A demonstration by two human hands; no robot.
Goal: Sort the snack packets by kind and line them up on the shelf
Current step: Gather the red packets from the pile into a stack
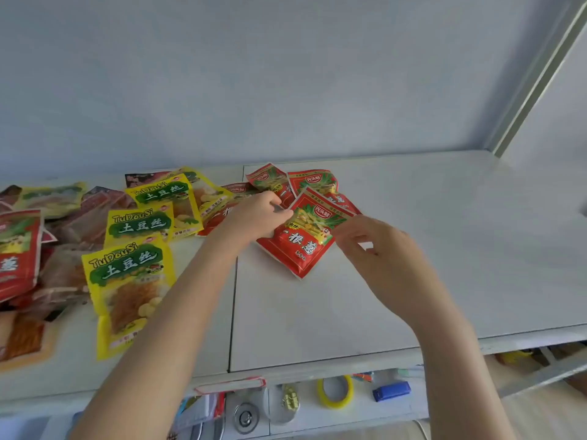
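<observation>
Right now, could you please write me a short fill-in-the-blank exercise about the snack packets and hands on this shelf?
1. The front packet, whose edge the left hand pinches, is ____ in colour.
2. The TuDouSi packets are ____ in colour.
3. The right hand is at the front packet's ____ edge.
4. Below the shelf, the tape ring lies to the ____ of the blue item.
Missing words: red, yellow, right, left.

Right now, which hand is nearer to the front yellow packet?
Left. The left hand lies up-right of the front yellow packet, at the left edge of the red packet; the right hand is farther right, at its right edge.
</observation>
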